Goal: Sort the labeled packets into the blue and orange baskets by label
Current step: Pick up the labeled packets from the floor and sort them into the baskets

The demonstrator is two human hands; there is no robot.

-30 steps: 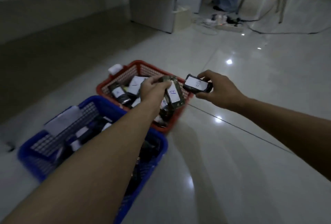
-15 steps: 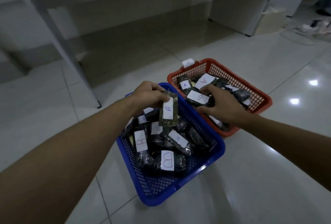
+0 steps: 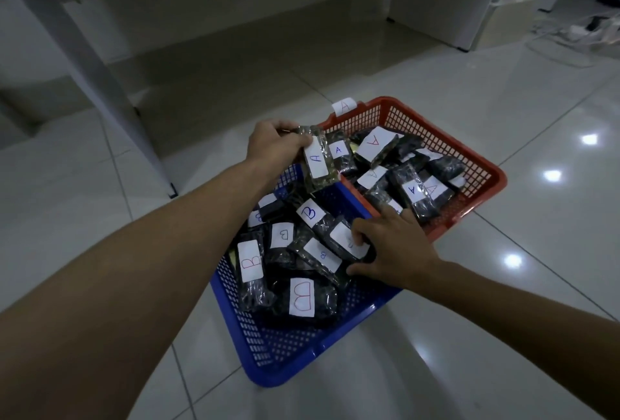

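Clear-wrapped dark packet "A" (image 3: pixel 318 160) clamped in curled fingers (image 3: pixel 295 142) of left hand (image 3: pixel 273 144), held above meeting edge of both baskets. Right hand (image 3: pixel 394 245): fingers curled onto white-labelled packet (image 3: pixel 349 241) lying in blue basket (image 3: pixel 302 356) among "B" packets. Orange basket (image 3: pixel 483 168), touching blue one at far right, holds "A" packets; tag "A" (image 3: pixel 344 106) on its far rim. Both baskets on glossy tiled floor (image 3: pixel 503 335).

Left hand (image 3: pixel 273 144) pinching, right hand (image 3: pixel 391 248) gripping, forearms extended.
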